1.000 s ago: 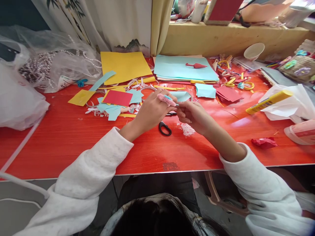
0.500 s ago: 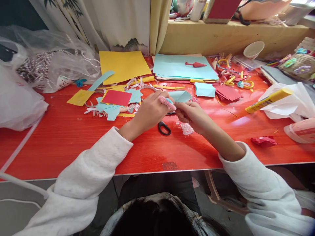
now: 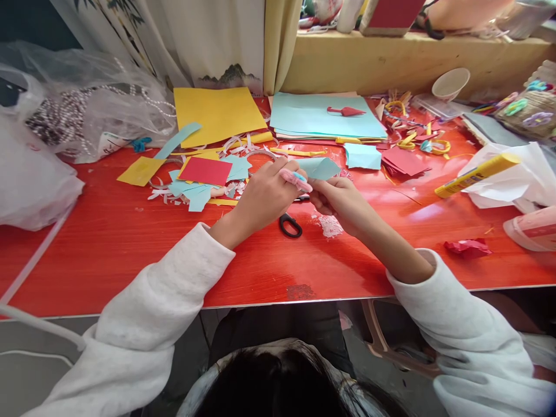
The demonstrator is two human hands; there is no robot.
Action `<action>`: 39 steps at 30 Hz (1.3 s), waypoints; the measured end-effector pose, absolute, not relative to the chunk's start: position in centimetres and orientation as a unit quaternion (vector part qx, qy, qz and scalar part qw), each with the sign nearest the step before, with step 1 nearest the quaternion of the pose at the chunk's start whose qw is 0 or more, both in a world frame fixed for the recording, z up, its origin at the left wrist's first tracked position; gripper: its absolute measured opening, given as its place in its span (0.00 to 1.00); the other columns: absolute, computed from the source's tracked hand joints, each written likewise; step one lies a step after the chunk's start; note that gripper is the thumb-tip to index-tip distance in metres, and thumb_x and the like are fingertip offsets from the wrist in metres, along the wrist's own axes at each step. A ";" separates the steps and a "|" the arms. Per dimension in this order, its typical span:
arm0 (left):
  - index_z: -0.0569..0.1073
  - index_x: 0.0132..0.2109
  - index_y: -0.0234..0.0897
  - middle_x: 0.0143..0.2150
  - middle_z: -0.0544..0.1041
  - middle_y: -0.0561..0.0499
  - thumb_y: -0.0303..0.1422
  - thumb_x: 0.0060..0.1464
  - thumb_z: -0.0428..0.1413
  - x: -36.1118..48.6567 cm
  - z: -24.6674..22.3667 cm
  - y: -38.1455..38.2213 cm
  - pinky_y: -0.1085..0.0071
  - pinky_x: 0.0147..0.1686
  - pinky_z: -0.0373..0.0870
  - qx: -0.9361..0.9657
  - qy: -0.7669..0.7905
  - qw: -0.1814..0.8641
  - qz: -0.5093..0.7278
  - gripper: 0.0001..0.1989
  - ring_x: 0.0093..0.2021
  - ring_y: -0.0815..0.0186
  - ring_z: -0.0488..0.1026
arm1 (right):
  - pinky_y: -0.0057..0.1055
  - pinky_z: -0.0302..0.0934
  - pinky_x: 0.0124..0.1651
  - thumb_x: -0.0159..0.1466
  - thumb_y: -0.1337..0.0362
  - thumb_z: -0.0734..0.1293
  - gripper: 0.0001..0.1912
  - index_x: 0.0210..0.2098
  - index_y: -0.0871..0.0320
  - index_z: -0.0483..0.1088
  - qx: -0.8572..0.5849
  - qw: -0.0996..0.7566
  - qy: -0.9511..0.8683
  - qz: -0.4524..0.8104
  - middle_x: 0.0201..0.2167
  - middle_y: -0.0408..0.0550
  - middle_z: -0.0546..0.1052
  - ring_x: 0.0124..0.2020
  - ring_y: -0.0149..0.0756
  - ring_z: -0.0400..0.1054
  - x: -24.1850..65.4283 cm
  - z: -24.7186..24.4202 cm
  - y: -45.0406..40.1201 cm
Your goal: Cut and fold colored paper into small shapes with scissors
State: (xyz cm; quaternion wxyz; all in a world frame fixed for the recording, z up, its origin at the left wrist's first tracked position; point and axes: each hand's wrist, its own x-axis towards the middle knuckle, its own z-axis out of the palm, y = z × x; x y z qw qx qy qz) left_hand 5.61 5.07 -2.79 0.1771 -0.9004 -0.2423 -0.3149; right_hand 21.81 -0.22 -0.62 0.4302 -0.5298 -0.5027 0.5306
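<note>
A light blue piece of paper is pinched between my two hands, its free part rising beyond my fingertips. My left hand is closed on its left side and wears a pink fuzzy ring with a blue spot. My right hand has thumb and fingers pressed together at the paper's lower edge. Black-handled scissors lie on the red table just below my hands, their blades partly hidden. A red paper square rests on light blue scraps left of my left hand.
Yellow sheets and a light blue stack lie at the back. To the right are red squares, a yellow glue stick, white tissue and crumpled red paper. Plastic bags fill the left side.
The light blue paper's far end, curled over before, now looks flatter and more opened out. Both hands stay nearly in place.
</note>
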 end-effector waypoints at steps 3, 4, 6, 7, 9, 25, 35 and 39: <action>0.68 0.40 0.34 0.38 0.73 0.45 0.37 0.66 0.41 5.6 -2.8 5.1 0.65 0.38 0.66 -0.899 -0.245 0.176 -0.316 0.15 0.43 0.60 0.71 | 0.25 0.39 0.19 0.64 0.62 0.62 0.21 0.16 0.59 0.57 -0.532 0.433 -0.505 0.524 0.13 0.38 0.56 0.16 0.21 0.46 21.8 -0.8 -0.2; 0.68 0.40 0.34 0.38 0.73 0.45 0.37 0.66 0.42 5.6 -2.8 5.1 0.65 0.38 0.66 -0.899 -0.245 0.176 -0.318 0.15 0.43 0.60 0.71 | 0.25 0.39 0.19 0.64 0.62 0.62 0.21 0.16 0.59 0.57 -0.534 0.433 -0.506 0.521 0.13 0.38 0.57 0.16 0.21 0.46 21.8 -0.8 -0.2; 0.68 0.39 0.34 0.37 0.73 0.45 0.39 0.66 0.42 5.6 -2.8 5.0 0.65 0.38 0.66 -0.897 -0.247 0.177 -0.322 0.15 0.43 0.60 0.71 | 0.25 0.39 0.19 0.64 0.61 0.61 0.21 0.16 0.59 0.58 -0.535 0.433 -0.508 0.518 0.13 0.37 0.56 0.16 0.21 0.46 21.8 -0.8 -0.2; 0.69 0.39 0.34 0.37 0.73 0.45 0.39 0.66 0.42 5.6 -2.8 5.0 0.65 0.38 0.66 -0.896 -0.248 0.177 -0.324 0.16 0.42 0.60 0.71 | 0.25 0.39 0.19 0.64 0.61 0.62 0.21 0.16 0.59 0.58 -0.534 0.434 -0.509 0.517 0.13 0.37 0.56 0.16 0.21 0.46 21.8 -0.8 -0.3; 0.69 0.38 0.35 0.37 0.73 0.45 0.41 0.66 0.41 5.6 -2.8 5.0 0.64 0.38 0.66 -0.894 -0.249 0.176 -0.328 0.17 0.42 0.60 0.71 | 0.25 0.39 0.19 0.64 0.61 0.62 0.21 0.16 0.59 0.58 -0.533 0.435 -0.515 0.513 0.13 0.37 0.56 0.16 0.21 0.46 21.9 -0.8 -0.3; 0.70 0.35 0.36 0.36 0.74 0.44 0.36 0.66 0.40 5.2 -2.6 5.0 0.58 0.43 0.68 -0.908 -0.241 0.106 -0.326 0.17 0.45 0.59 0.70 | 0.26 0.39 0.19 0.64 0.57 0.64 0.24 0.16 0.58 0.56 -0.532 0.442 -0.510 0.511 0.13 0.38 0.56 0.16 0.21 0.46 21.8 -0.7 -0.4; 0.67 0.36 0.36 0.36 0.73 0.45 0.36 0.66 0.38 4.9 -2.2 5.0 0.59 0.41 0.67 -0.921 -0.203 0.119 -0.310 0.16 0.41 0.60 0.72 | 0.25 0.38 0.19 0.65 0.58 0.63 0.25 0.15 0.58 0.55 -0.527 0.437 -0.518 0.513 0.12 0.38 0.56 0.15 0.21 0.46 21.8 -0.8 -0.3; 0.67 0.38 0.36 0.36 0.73 0.45 0.34 0.66 0.37 4.7 -2.3 5.1 0.59 0.42 0.66 -0.926 -0.193 0.126 -0.300 0.16 0.43 0.59 0.71 | 0.26 0.38 0.19 0.65 0.59 0.63 0.26 0.13 0.58 0.53 -0.518 0.436 -0.525 0.515 0.11 0.38 0.55 0.15 0.21 0.45 21.7 -0.6 -0.4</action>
